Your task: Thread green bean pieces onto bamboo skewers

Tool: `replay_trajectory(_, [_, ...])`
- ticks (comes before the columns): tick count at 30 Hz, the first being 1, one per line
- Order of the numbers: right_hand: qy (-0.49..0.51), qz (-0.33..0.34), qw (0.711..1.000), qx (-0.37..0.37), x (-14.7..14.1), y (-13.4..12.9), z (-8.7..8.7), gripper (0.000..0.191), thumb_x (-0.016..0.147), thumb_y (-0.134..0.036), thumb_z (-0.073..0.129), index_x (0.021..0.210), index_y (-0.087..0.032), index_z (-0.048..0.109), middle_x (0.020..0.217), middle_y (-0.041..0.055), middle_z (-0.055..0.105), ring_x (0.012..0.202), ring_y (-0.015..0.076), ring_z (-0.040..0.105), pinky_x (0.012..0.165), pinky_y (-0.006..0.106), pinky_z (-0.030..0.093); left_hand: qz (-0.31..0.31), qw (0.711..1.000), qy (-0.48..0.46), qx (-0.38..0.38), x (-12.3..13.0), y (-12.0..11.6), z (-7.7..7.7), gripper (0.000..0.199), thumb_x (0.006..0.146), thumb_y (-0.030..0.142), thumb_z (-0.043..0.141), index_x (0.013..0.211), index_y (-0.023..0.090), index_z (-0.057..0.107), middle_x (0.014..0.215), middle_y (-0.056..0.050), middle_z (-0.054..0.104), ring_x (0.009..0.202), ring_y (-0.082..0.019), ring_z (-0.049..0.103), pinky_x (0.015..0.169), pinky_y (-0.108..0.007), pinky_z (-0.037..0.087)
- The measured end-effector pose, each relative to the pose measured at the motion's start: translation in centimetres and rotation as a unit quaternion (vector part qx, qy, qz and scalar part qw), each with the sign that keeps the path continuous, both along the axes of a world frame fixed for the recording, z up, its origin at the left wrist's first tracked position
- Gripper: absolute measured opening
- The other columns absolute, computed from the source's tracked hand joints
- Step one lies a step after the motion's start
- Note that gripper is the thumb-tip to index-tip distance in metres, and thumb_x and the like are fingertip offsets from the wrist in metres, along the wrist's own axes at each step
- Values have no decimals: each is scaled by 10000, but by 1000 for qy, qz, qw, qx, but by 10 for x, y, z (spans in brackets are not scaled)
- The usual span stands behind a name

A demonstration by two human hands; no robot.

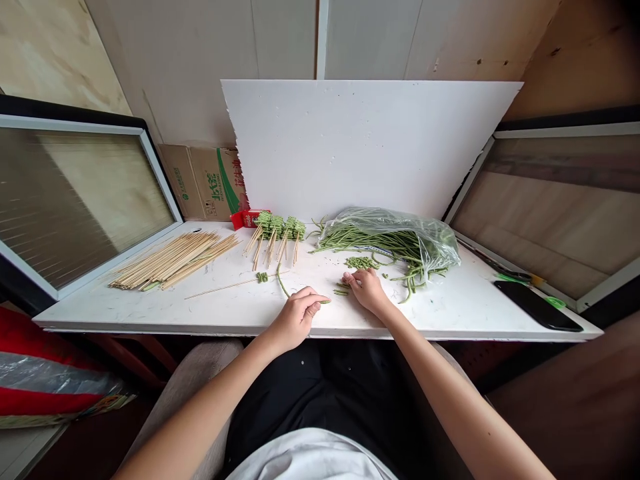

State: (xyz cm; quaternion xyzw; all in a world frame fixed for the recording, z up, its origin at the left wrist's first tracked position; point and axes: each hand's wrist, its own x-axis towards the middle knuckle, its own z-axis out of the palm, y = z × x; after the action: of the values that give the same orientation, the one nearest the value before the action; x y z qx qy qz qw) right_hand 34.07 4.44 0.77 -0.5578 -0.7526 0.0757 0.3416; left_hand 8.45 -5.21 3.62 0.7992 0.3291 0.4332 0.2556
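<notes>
My left hand (299,316) is closed on a long green bean (283,280), whose tip shows past the fingers and whose tail curves back over the white table. To its right, my right hand (365,291) rests low over the table with fingers bent together; what they hold, if anything, is hidden. Short cut bean pieces (341,289) lie beside its fingers, and a pile of small pieces (362,263) sits just behind. Left of the long bean, a single bamboo skewer (225,289) lies with a few bean pieces (262,277) at its right end.
Bare skewers (170,260) lie in a heap at left. Skewered beans (280,227) are stacked at the back by a red box (245,219) and a cardboard box (205,183). A plastic bag of long beans (390,237) is behind my right hand. A black phone (537,305) lies far right.
</notes>
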Motion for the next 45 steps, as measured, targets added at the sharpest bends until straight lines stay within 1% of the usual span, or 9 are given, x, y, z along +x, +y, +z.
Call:
replay_trajectory(5, [60,29,998,1,0,-14,18,606,1069,-581,332,987,-196,793,893,132,760,1075,331,601,969,461,449,-6,1000,-10,-2,0,3,-4,316,1049,233,482,1230,198,739,1051,-105,685,963,-195,679,877,-321,561])
replay_trajectory(8, [91,117,989,-5,-7,-33,36,582,1063,-593,360,985,-209,791,1005,118,770,1082,300,617,950,433,473,29,998,-45,-16,-1,6,-7,289,1000,188,569,1250,192,714,1003,-85,726,897,-188,711,831,-317,584])
replay_trajectory(11, [110,249,962,-35,-22,-54,50,422,983,-597,584,1073,-236,783,1046,96,769,995,257,661,791,355,514,55,996,-60,-20,-2,8,-9,354,951,139,635,1297,206,672,922,-46,758,860,-180,726,846,-318,590])
replay_trajectory(14, [100,302,948,3,-37,-65,55,311,921,-507,730,1102,-259,779,961,78,767,946,244,663,801,359,518,54,997,-57,-17,-4,9,-9,380,940,148,670,1314,214,652,925,-37,771,874,-178,732,859,-314,589])
replay_trajectory(22, [102,257,957,82,-39,-63,49,160,961,-387,705,1024,-255,770,934,86,753,952,262,637,811,394,521,88,994,18,64,-12,16,-8,105,959,220,684,1019,209,770,978,-67,767,905,-215,704,837,-341,535])
replay_trajectory(30, [84,271,955,87,-52,-75,50,69,979,-245,663,971,-232,730,899,77,713,935,252,579,839,396,480,103,988,45,101,-8,10,-6,109,979,228,657,958,207,762,902,-43,751,813,-185,665,852,-338,462])
replay_trajectory(34, [115,277,951,77,-61,-81,44,168,954,-108,584,903,-228,689,862,62,682,927,244,544,828,376,453,74,993,19,85,-5,7,-5,171,940,102,632,836,190,735,826,-35,728,783,-177,647,821,-317,469])
replay_trajectory(38, [192,286,938,32,-67,-82,39,137,973,-241,643,840,-236,677,819,52,671,926,247,535,856,384,434,29,997,-50,55,-4,6,0,223,895,35,604,762,175,716,800,-45,721,756,-166,646,739,-281,488])
replay_trajectory(45, [292,327,898,-37,-67,-77,32,315,913,-536,720,820,-237,688,813,51,630,909,242,545,871,382,428,-17,995,-96,2,-5,3,6,169,893,93,638,768,163,727,771,-52,707,734,-160,641,722,-276,502])
